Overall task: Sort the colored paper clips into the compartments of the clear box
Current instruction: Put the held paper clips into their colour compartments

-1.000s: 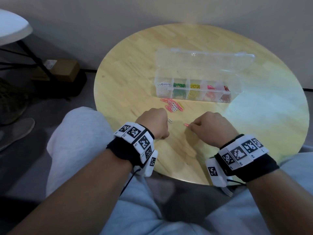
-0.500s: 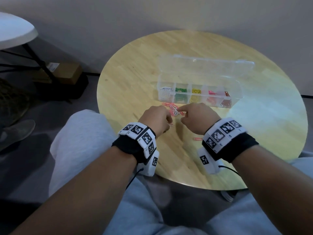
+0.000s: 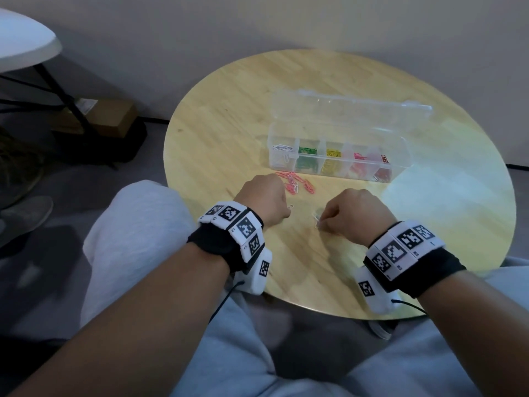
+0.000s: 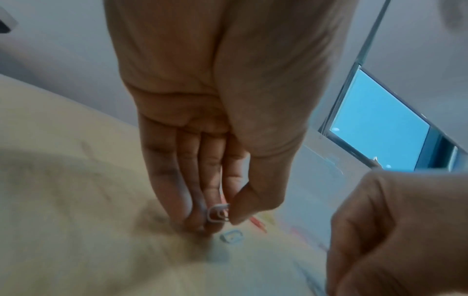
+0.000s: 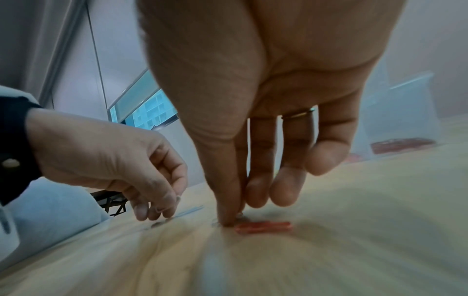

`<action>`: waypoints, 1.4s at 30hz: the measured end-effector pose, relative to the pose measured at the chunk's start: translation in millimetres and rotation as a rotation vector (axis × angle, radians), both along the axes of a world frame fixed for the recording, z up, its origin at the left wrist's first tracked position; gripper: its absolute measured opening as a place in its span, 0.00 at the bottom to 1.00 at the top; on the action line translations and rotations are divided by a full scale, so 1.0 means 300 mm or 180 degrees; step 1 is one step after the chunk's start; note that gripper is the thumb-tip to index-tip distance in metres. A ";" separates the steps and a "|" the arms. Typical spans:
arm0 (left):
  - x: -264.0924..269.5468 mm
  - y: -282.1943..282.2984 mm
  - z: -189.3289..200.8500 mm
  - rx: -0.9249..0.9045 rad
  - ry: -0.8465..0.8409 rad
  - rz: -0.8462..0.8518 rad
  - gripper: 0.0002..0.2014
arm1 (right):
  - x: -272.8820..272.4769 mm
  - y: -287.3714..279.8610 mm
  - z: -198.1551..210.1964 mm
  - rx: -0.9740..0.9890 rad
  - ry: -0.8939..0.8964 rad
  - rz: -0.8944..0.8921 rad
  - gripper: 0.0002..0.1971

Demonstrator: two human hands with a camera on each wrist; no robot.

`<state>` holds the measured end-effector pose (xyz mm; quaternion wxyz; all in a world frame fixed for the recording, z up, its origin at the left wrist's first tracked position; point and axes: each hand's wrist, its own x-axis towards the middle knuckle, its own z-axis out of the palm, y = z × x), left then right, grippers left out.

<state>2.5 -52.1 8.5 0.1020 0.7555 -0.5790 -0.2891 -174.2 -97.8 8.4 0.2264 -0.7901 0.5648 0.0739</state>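
Note:
The clear box [image 3: 399,167] stands open mid-table, its compartments holding white, green, yellow, pink and red clips. A small pile of pink and white paper clips [image 3: 296,185] lies just in front of it. My left hand [image 3: 287,209] sits beside the pile, and its thumb and fingers pinch a white paper clip [image 4: 218,215] just above the wood. My right hand [image 3: 322,223] is nearer me. Its thumb and forefinger [image 5: 229,217] press down together on a small pale clip [image 5: 240,214] on the table, with a pink clip [image 5: 263,227] lying right beside them.
The round wooden table [image 3: 429,224] has its near edge just behind my wrists, above my lap. The box's lid [image 3: 352,110] lies open behind it. A white table [image 3: 23,44] and a cardboard box [image 3: 111,118] stand on the floor at left.
My right hand has drawn back from the pile toward me and to the right, now pinching down on the table. My left hand has stayed by the pile.

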 end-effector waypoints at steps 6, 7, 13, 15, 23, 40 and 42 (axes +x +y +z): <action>0.020 -0.009 0.013 -0.0079 0.0732 0.0120 0.13 | -0.024 0.013 -0.019 -0.0001 -0.0290 -0.0171 0.09; 0.020 -0.012 0.012 -0.0096 0.0771 0.0153 0.15 | -0.022 0.017 -0.019 0.0007 -0.0303 -0.0159 0.10; -0.013 -0.009 -0.011 -0.0207 0.0161 0.0155 0.11 | -0.004 0.032 0.001 -0.0020 -0.0080 -0.0161 0.02; -0.029 -0.001 -0.019 -0.0138 -0.0263 0.0089 0.10 | 0.003 0.032 0.005 -0.0007 -0.0049 -0.0182 0.02; -0.058 0.005 -0.014 0.0052 -0.0768 -0.0259 0.07 | -0.030 0.043 0.014 0.0483 -0.1495 -0.0662 0.02; 0.050 -0.009 0.079 -0.0177 0.3457 0.1092 0.14 | -0.017 0.064 0.004 0.0284 -0.0660 -0.0245 0.05; 0.054 -0.012 0.083 -0.0327 0.3752 0.1150 0.14 | -0.008 0.063 -0.012 0.0127 -0.0353 -0.0127 0.07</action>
